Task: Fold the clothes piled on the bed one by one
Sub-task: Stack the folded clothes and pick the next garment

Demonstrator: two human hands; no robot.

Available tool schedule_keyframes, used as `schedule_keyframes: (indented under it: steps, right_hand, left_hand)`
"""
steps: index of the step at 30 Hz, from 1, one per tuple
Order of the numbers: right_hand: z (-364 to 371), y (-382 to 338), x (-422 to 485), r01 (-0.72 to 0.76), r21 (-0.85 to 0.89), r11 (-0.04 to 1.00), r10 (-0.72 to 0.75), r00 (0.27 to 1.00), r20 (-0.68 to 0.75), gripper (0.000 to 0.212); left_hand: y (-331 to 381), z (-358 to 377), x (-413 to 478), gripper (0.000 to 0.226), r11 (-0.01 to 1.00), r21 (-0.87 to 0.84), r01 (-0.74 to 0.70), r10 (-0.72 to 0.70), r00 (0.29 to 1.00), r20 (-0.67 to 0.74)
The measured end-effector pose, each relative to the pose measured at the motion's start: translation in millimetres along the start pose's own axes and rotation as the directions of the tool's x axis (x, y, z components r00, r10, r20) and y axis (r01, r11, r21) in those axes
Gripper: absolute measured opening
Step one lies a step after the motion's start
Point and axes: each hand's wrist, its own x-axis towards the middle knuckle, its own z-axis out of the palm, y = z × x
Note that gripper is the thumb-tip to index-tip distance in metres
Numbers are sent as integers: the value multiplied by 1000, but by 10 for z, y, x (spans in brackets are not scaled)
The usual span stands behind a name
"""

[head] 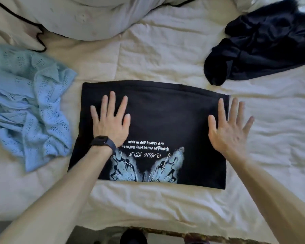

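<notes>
A black T-shirt (167, 117) with a pale blue print and white lettering lies folded into a rectangle in the middle of the bed. My left hand (111, 120), with a dark watch on the wrist, rests flat on its left part, fingers spread. Over the shirt's right edge is my right hand (229, 129), palm down with fingers apart, partly above the sheet. Neither hand holds anything. A crumpled light blue knit garment (25, 106) lies to the left. A dark navy garment (264, 43) lies bunched at the upper right.
The cream quilted bed cover (165, 53) stretches under everything. A large white pillow (88, 16) with a black-edged cover sits at the top left. The bed's near edge (148, 228) runs along the bottom, with floor below it.
</notes>
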Motion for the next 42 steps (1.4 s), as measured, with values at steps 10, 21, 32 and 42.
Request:
schedule_keyframes:
  steps: [10,21,32,42]
  right_hand:
    - [109,970,-1080,30,-41,999,-18,961,275,60]
    - [-413,1006,-843,-205,481,852,48,946,319,46]
    - [-671,73,6,-642,721,261,-25,742,670,36]
    - [-848,-586,176,-521,761,386,128,848,515,12]
  left_hand:
    - [2377,440,-1881,84,955,-198,-220,268,927,261]
    - [2397,-139,-1374,31,473,-708,524,-391,845,364]
    - [2022,-648,-1524,16,599,-778,190,-194,977,88]
    - [1350,-859,-1662,18,313,-921,234,-249,955,158]
